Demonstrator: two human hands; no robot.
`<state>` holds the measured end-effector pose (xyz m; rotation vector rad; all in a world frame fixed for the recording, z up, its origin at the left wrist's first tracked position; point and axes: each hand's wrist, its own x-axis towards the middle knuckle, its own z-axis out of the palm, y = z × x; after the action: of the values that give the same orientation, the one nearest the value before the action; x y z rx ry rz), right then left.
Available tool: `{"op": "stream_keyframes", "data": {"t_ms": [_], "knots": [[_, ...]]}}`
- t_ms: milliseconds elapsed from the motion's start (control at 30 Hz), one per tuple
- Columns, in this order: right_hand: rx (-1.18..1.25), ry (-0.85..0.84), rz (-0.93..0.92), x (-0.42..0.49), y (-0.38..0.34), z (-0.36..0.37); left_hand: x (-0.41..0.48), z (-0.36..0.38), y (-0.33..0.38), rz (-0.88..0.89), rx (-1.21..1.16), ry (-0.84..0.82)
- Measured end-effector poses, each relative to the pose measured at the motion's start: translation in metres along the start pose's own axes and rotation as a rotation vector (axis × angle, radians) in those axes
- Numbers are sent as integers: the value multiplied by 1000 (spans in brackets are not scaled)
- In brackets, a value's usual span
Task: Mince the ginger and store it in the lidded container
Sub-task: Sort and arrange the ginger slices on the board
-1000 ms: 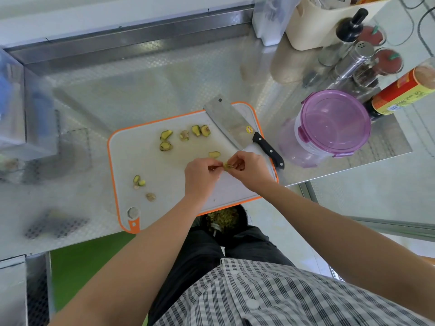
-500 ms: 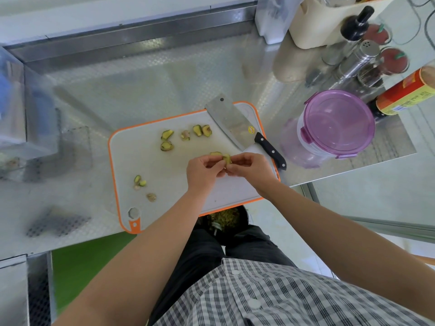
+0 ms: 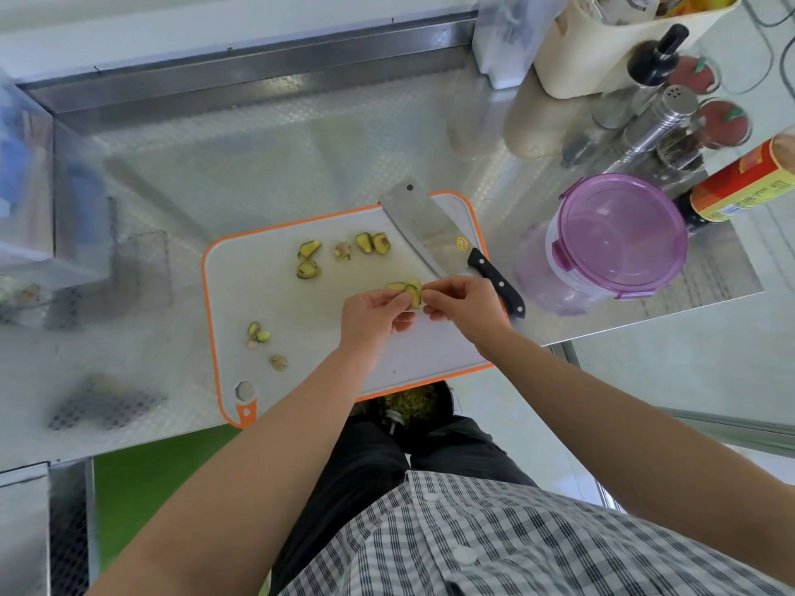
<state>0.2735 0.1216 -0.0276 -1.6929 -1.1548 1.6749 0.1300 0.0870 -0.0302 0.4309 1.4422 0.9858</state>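
Below, ginger slices (image 3: 309, 249) dot the board (image 3: 266, 303) on a steel counter (image 3: 258, 157).

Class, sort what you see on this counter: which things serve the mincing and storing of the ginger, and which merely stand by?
For the job: ginger piece pinched by left hand and right hand; loose ginger slices; cleaver; cutting board; purple lidded container.
Standing by: steel shaker; red-labelled bottle; black-capped bottle; cream holder.

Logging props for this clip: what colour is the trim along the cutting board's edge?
Orange, edging the white cutting board; the head view, the only one, shows it clearly.
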Motion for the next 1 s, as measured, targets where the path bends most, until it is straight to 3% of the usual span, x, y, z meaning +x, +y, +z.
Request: {"op": "stream_keyframes", "data": {"t_ms": [367,600,700,767,833,1000], "knots": [[95,-51,45,6,-4,8,5,-7,-1,114,163,-4],[66,-182,57,16,-18,38,10,-43,10,91,154,77],[-69,-124,3,23,-25,50,23,-60,20,184,466,214],[-298,-38,-83,28,-26,49,30,-67,28,284,827,277],[-554,28,-165,30,-24,42,37,-72,34,338,1042,333],[-854,18,-336,30,-8,33,41,-73,36,447,1278,405]]}}
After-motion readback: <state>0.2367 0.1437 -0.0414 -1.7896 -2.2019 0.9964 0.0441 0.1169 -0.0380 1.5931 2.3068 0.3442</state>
